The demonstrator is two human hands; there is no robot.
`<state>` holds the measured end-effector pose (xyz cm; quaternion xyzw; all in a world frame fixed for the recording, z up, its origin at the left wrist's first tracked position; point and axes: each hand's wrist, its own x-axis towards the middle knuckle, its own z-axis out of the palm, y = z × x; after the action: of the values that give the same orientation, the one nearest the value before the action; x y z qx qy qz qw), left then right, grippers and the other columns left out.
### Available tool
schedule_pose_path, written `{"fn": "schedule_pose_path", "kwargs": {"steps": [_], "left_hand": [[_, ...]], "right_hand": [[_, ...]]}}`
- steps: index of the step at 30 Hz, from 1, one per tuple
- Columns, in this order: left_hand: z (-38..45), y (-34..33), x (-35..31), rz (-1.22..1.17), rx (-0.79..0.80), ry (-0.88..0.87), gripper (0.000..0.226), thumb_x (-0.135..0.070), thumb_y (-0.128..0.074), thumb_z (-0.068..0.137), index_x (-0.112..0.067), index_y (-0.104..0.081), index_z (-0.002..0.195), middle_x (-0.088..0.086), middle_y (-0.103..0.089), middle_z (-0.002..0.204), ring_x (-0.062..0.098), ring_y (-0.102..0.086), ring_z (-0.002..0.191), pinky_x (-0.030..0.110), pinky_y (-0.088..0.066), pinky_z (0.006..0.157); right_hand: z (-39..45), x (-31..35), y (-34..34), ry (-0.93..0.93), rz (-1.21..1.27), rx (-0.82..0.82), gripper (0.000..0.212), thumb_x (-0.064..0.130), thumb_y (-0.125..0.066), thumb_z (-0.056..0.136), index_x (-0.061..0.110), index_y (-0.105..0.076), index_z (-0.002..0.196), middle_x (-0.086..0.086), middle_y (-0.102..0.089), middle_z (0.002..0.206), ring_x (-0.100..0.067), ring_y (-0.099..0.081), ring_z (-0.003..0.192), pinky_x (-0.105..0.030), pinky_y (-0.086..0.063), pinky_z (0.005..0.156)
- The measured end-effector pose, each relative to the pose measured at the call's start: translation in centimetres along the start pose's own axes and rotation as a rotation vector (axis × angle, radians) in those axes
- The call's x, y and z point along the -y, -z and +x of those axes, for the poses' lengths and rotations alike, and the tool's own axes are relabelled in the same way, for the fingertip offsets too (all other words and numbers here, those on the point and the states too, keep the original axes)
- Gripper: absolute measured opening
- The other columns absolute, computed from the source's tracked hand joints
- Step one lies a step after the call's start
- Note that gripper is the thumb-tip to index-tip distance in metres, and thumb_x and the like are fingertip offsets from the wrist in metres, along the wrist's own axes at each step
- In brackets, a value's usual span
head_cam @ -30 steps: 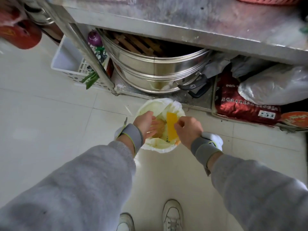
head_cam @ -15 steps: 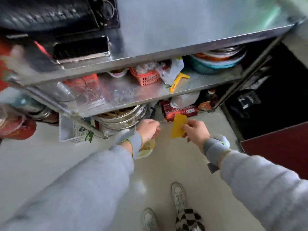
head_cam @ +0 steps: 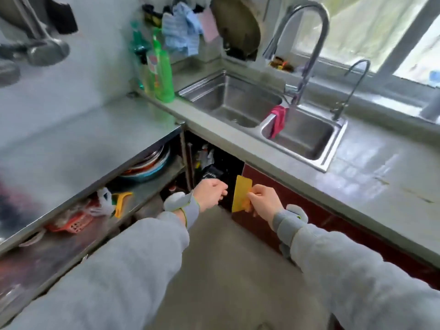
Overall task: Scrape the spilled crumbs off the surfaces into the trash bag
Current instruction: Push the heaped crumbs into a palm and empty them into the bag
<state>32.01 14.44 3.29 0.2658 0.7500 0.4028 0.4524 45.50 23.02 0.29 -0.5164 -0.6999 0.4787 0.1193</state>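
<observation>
**Scraper held up before the sink corner**

Left hand (head_cam: 210,195) out front, fingers curled, nothing seen in it (blurred). Just right, right hand (head_cam: 263,202) pinching the yellow scraper (head_cam: 240,194) upright, hands apart. Open floor below, counter (head_cam: 371,186) edge ahead. Green bottle (head_cam: 163,75) left, sink (head_cam: 338,139) and tap (head_cam: 307,51) beyond. Bag unseen.

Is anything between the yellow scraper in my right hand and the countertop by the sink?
Nothing visible. The right hand pinches the scraper in the open, in front of the red cabinet door and below the countertop. The counter stretch right of the sink looks bare.
</observation>
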Motion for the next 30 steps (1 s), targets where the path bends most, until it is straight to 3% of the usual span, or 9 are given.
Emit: {"fn": "schedule_pose_path", "kwargs": {"steps": [4,8,11,13,15,18,26,28,30], "left_hand": [[2.8,-8.6,-5.1,0.157,0.127,-0.093,0.019,-0.021,-0.046,0.096,-0.011,-0.062,0.091,0.01,-0.059,0.089,0.017,-0.05,0.069,0.023,-0.041,0.06],[5.2,-17.5,-9.6,0.223,0.228,-0.146,0.021,-0.02,-0.047,0.095,-0.016,-0.059,0.077,0.012,-0.061,0.089,0.018,-0.052,0.072,0.027,-0.044,0.066],[7.0,-21.8,-11.6,0.302,0.246,-0.16,0.019,-0.035,-0.048,0.075,-0.022,-0.061,0.073,0.015,-0.069,0.096,0.022,-0.059,0.084,0.037,-0.052,0.085],[8.9,-25.4,-13.5,0.329,0.269,-0.166,0.022,-0.038,-0.045,0.065,-0.022,-0.06,0.069,0.011,-0.067,0.091,0.021,-0.057,0.083,0.039,-0.051,0.083],[10.1,-28.2,-15.6,0.398,0.303,-0.198,0.025,-0.036,-0.048,0.067,-0.02,-0.065,0.075,0.008,-0.064,0.087,0.021,-0.056,0.083,0.037,-0.049,0.08],[11.4,-30.3,-17.5,0.476,0.317,-0.271,0.026,-0.023,-0.053,0.086,-0.01,-0.07,0.1,0.01,-0.069,0.1,0.026,-0.061,0.098,0.038,-0.05,0.092],[18.0,-37.0,-21.9,0.878,0.443,-0.488,0.037,-0.023,-0.043,0.095,-0.011,-0.059,0.126,0.005,-0.059,0.13,0.022,-0.054,0.121,0.028,-0.041,0.099],[20.1,-38.5,-22.6,0.919,0.5,-0.487,0.04,-0.024,-0.042,0.096,-0.01,-0.054,0.132,0.008,-0.054,0.137,0.023,-0.049,0.126,0.029,-0.038,0.104],[21.2,-39.2,-22.7,0.97,0.521,-0.484,0.043,-0.027,-0.041,0.097,-0.011,-0.049,0.137,0.007,-0.048,0.142,0.023,-0.045,0.131,0.029,-0.034,0.106]], "right_hand": [[1.7,-3.6,8.7,-0.076,0.049,-0.109,0.026,0.006,-0.048,0.085,0.017,-0.053,0.063,-0.009,-0.06,0.051,-0.012,-0.047,0.033,-0.021,-0.039,0.039],[4.1,-8.5,17.4,-0.159,0.082,-0.191,0.024,0.006,-0.05,0.085,0.019,-0.054,0.065,-0.008,-0.059,0.054,-0.014,-0.051,0.039,-0.023,-0.043,0.042],[5.3,-10.8,21.9,-0.207,0.153,-0.245,0.025,0.002,-0.051,0.083,0.016,-0.057,0.063,-0.008,-0.059,0.057,-0.014,-0.052,0.042,-0.026,-0.046,0.048],[6.3,-12.2,25.9,-0.231,0.165,-0.273,0.023,0.001,-0.049,0.084,0.013,-0.056,0.067,-0.009,-0.061,0.059,-0.014,-0.053,0.045,-0.022,-0.042,0.043],[7.2,-13.4,28.9,-0.246,0.191,-0.291,0.02,0.0,-0.048,0.086,0.01,-0.058,0.072,-0.008,-0.062,0.06,-0.014,-0.053,0.047,-0.02,-0.04,0.04],[7.9,-14.1,30.9,-0.242,0.198,-0.309,0.017,0.002,-0.052,0.088,0.01,-0.06,0.076,-0.008,-0.062,0.06,-0.016,-0.053,0.05,-0.02,-0.041,0.042],[13.1,-17.9,34.8,-0.413,0.181,-0.449,0.014,0.011,-0.059,0.088,0.009,-0.069,0.098,-0.007,-0.062,0.064,-0.013,-0.053,0.05,-0.019,-0.04,0.043],[14.5,-18.7,35.5,-0.468,0.113,-0.479,0.017,0.013,-0.058,0.088,0.007,-0.071,0.099,-0.009,-0.064,0.07,-0.014,-0.054,0.054,-0.021,-0.044,0.049],[15.1,-19.4,35.6,-0.501,0.025,-0.498,0.02,0.013,-0.058,0.087,0.005,-0.072,0.098,-0.011,-0.067,0.082,-0.02,-0.058,0.069,-0.029,-0.049,0.069]]}}
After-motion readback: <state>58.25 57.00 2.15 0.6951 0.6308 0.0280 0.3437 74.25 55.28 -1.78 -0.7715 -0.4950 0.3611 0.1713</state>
